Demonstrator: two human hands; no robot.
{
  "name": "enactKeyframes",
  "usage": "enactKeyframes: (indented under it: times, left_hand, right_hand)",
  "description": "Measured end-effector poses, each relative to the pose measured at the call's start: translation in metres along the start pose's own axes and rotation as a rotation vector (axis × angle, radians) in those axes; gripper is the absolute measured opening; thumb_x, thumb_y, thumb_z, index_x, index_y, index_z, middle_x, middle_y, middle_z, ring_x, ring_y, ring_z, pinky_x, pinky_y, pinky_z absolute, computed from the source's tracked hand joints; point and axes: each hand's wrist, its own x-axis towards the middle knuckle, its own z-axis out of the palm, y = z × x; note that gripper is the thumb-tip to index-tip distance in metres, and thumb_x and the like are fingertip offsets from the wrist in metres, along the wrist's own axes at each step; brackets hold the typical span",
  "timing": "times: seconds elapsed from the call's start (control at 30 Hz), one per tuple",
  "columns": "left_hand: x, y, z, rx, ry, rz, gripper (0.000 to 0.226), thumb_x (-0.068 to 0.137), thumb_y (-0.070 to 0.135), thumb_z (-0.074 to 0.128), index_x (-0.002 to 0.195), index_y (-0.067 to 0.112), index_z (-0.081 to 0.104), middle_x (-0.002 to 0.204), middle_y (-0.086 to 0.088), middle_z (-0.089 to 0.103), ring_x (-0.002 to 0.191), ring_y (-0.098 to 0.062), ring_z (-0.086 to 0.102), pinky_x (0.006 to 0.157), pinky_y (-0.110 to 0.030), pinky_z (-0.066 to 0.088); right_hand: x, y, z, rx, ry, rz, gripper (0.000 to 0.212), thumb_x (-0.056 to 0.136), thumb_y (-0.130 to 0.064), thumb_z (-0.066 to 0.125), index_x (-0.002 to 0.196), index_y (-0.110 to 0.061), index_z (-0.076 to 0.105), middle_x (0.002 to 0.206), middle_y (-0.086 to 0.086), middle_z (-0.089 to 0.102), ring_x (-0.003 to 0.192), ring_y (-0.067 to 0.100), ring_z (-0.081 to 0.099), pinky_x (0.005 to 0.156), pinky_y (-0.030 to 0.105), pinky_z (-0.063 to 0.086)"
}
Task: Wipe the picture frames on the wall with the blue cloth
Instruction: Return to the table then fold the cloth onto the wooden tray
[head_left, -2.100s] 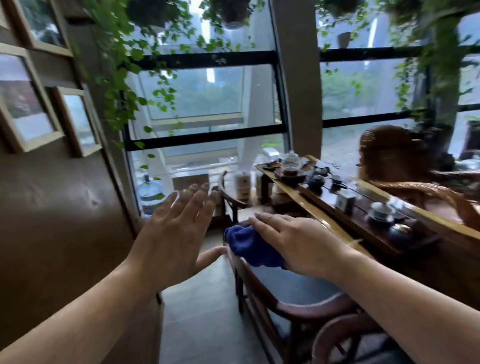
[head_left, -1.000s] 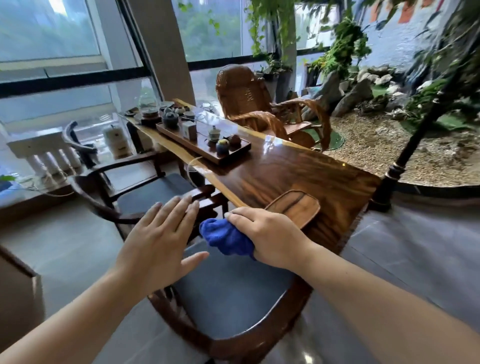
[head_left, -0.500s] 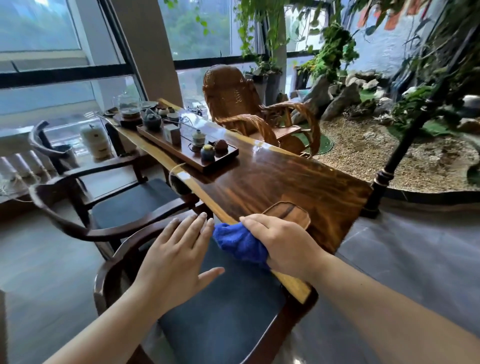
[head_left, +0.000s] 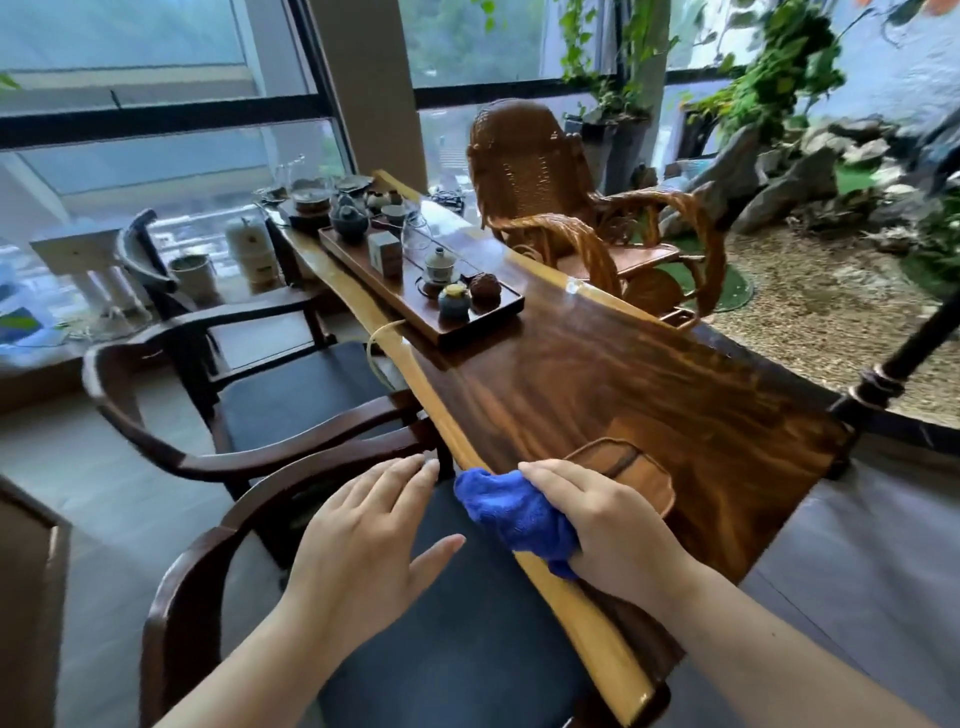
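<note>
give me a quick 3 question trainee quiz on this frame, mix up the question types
1. True or false: the left hand grips the blue cloth.
2. Where does the tea tray stand? A) on the wooden table B) on the armchair seat C) on the floor
3. Fill in: across the table from the armchairs stands a ____ rocking chair.

Key: 1 false, the right hand holds it, the left is open and empty; 2 A; 3 wicker.
</note>
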Motion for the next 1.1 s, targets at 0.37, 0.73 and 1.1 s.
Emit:
enactKeyframes:
  times: [0.37,0.73,1.1]
  left_hand:
    - [0.088,0.083,0.077,-0.67,-0.257,-0.943,0.044,0.083,0.066,0.05,0.089,0.028,0.072,0.079,0.015,0.074,0.079,0.0,0.066,0.075,-0.03,0.051]
    - [0.128,0.125,0.121,-1.298,-0.179,-1.292,0.019,0.093,0.02,0.06,0.107,0.01,0.069,0.096,-0.01,0.077,0.09,-0.028,0.073,0.08,-0.046,0.058]
    - [0.137,0.127,0.133,-1.324,-0.319,-1.142,0.018,0.084,0.014,0.066,0.098,0.024,0.072,0.104,-0.008,0.075,0.097,-0.025,0.068,0.08,-0.041,0.054]
  right_hand:
    - [0.031,0.14,-0.004,0.172,-0.054,-0.142,0.062,0.069,-0.014,0.061,0.13,-0.007,0.053,0.127,0.005,0.06,0.111,0.02,0.06,0.09,0.029,0.052]
    - [0.005,0.178,0.008,0.106,-0.035,-0.19,0.049,0.08,-0.018,0.067,0.127,-0.007,0.058,0.124,0.011,0.063,0.108,0.023,0.062,0.086,0.032,0.055]
    - [-0.01,0.213,-0.014,0.684,-0.305,-0.054,0.061,0.079,-0.038,0.076,0.131,-0.019,0.051,0.131,-0.007,0.051,0.12,0.009,0.052,0.095,0.03,0.047]
